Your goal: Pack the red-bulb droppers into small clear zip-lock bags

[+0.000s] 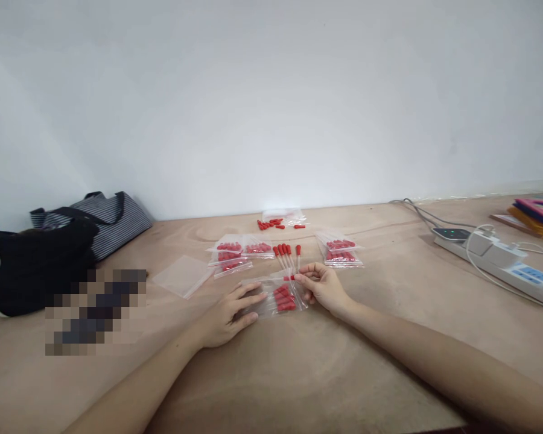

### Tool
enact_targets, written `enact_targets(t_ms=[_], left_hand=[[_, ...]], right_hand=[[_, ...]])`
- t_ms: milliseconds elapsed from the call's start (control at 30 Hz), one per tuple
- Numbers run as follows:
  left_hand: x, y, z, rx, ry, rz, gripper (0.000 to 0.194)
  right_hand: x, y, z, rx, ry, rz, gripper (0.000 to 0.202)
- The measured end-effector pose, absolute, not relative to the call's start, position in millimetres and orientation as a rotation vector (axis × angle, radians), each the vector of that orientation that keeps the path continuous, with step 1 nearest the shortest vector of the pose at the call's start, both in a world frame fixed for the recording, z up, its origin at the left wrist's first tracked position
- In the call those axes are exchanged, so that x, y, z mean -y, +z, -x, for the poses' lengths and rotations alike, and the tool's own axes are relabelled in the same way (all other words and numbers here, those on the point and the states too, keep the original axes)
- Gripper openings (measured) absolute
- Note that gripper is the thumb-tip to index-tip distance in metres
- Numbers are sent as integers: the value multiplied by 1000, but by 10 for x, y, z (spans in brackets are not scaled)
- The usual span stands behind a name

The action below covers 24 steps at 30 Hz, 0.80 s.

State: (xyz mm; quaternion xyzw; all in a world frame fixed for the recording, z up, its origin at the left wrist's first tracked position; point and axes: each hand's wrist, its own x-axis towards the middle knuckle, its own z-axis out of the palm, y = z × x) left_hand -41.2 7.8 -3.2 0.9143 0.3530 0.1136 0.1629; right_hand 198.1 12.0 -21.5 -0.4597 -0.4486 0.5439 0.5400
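Note:
A clear zip bag [265, 306] lies in front of me with several red-bulbed droppers [284, 298] inside it. My left hand [230, 313] rests on the bag's left part, fingers stretched and apart. At the bag's upper right edge, my right hand [323, 288] pinches a dropper by its red bulb [290, 278]; its stem is hard to make out against the plastic. Just beyond the bag, several loose droppers [282, 250] lie side by side, bulbs pointing away from me. One more dropper [298, 249] lies slightly apart on their right.
Filled zip bags [230, 253] sit left of the droppers, others [341, 252] right. An unfilled bag [183, 277] lies left. Loose red bulbs [271, 224] lie near the wall. A striped bag [113, 220] and black bag [40, 268] stand left; a power strip [502, 262] lies right.

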Motion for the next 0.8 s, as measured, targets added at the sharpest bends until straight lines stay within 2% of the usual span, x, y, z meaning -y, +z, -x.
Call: enact_targets(t_ms=[333, 533, 800], left_hand=[[-66, 4, 397, -1041, 273, -2596, 39], [-65, 13, 384, -1015, 307, -2601, 39], [-60, 30, 385, -1047, 293, -2581, 39]], right_hand=[[-276, -250, -2135, 1280, 1212, 1112, 25], [-238, -223, -2018, 1295, 1299, 1124, 26], [-346, -240, -1929, 1491, 1454, 1112, 18]])
